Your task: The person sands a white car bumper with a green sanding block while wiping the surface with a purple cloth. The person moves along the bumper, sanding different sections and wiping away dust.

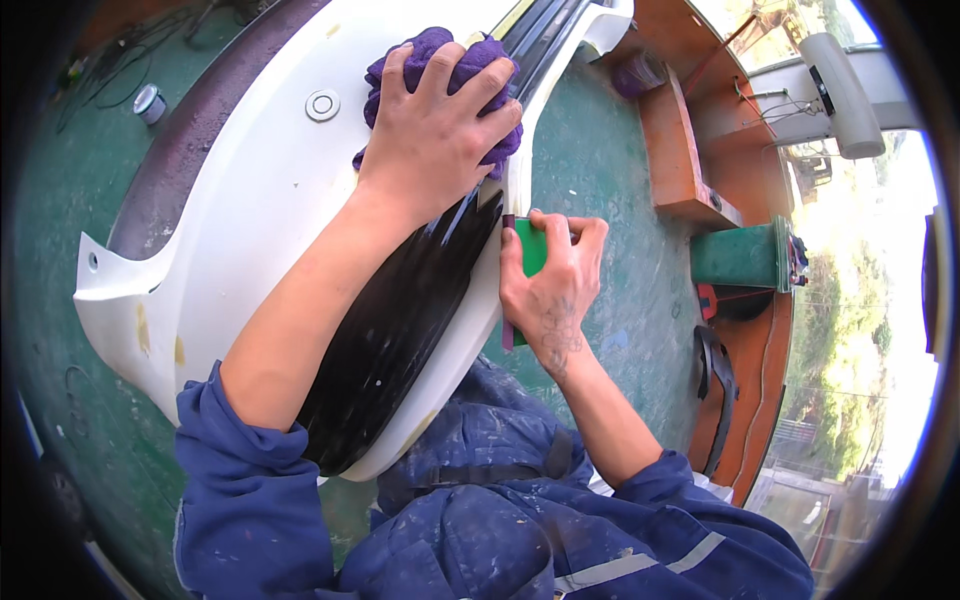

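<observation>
A white car bumper (250, 190) with a black glossy inset (400, 340) lies in front of me, and a round sensor ring is set in its white face. My left hand (430, 130) grips a bunched purple cloth (425, 45) against the bumper's upper part, fingers spread over the folds. In my right hand (560, 275) is a green sanding block (530, 247), held between thumb and fingers. Along its left side runs a dark purple strip (507, 335) that looks like sandpaper, touching the bumper's right edge. Part of the block is hidden behind my hand.
Beneath is a green floor (610, 130). A dark curved panel (190, 150) lies behind the bumper at left, near a small paint can (149, 104). On the right are an orange-brown ledge (680, 150), a green bin (735, 255) and a black curved part (715, 390) beside the windows.
</observation>
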Demonstrator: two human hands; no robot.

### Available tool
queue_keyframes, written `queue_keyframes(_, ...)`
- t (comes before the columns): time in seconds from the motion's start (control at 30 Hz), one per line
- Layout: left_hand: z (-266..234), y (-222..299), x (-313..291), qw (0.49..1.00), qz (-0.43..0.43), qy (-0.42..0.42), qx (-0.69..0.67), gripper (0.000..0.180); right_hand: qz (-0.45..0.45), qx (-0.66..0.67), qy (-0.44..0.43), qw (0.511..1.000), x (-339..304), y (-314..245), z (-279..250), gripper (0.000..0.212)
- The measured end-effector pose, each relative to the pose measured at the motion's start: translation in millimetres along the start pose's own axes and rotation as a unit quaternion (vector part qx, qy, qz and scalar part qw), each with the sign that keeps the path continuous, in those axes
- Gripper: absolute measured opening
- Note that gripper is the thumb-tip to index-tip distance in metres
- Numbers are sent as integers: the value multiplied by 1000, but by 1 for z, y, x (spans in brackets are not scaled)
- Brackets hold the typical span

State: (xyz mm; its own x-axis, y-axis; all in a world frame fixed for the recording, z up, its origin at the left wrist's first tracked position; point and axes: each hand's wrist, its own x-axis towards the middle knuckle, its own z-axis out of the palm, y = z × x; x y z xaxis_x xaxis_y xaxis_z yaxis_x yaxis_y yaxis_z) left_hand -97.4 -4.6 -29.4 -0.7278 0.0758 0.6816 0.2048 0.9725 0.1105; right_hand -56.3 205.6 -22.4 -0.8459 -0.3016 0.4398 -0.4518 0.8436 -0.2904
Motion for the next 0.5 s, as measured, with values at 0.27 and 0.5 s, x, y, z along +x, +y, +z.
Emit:
queue_keyframes(0.27,0,5,-4,1000,-3,18,-20,53,29,-13,-20,999,7,-2,-3,30)
queue_keyframes(0.5,-1,-11,-2,998,-20,33,-41,50,105,-40,16,994,54,-13,27,38)
